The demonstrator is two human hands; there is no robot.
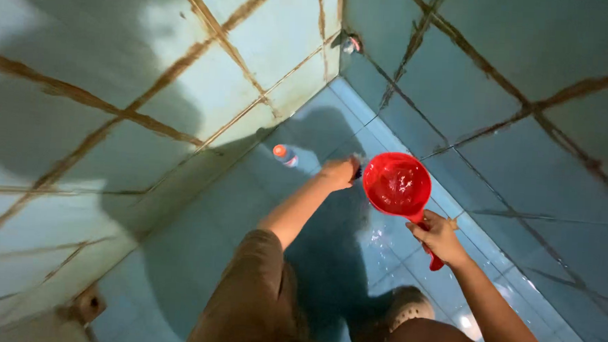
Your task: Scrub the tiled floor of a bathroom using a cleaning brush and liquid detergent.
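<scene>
A tiled corner fills the view: pale blue-green wall tiles with brown, stained grout lines on the left and right, and a wet blue tiled floor running into the corner. On the floor close to the left wall lies a small clear plastic bottle with an orange-red cap; any label on it is too small to make out. The right hand is clenched around the handle of a red plastic scoop, whose round bowl shines wet inside and sits above the floor between the two hands. The left hand reaches down, fingers curled at the scoop's left rim; what it holds, if anything, cannot be told. The bottle lies just left of that hand.
</scene>
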